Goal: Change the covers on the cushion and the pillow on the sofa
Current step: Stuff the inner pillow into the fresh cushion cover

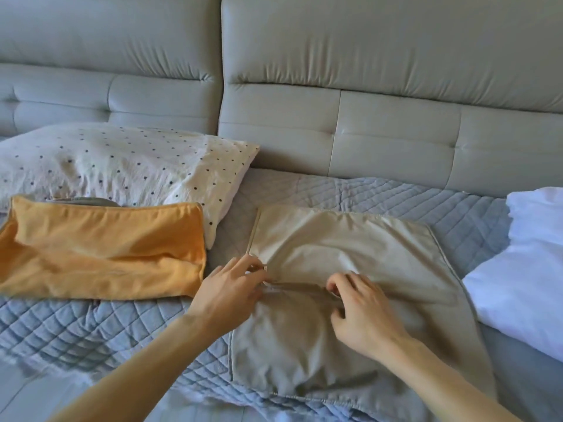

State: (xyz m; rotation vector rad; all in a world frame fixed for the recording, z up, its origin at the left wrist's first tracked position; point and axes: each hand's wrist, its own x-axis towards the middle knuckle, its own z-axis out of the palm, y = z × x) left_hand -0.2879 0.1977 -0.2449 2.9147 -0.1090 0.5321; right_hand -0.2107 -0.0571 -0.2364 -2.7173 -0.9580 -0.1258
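A flat beige cushion cover lies on the sofa seat in front of me, its zipper line running between my hands. My left hand pinches the cover at the zipper's left end. My right hand grips the fabric along the zipper a little to the right. An orange cover lies flat at the left. Behind it rests a white pillow with dark dots. A bare white cushion insert sits at the right edge.
A grey-blue quilted throw covers the seat under everything. The pale grey sofa back rises behind. The throw's rumpled front edge hangs at the lower left.
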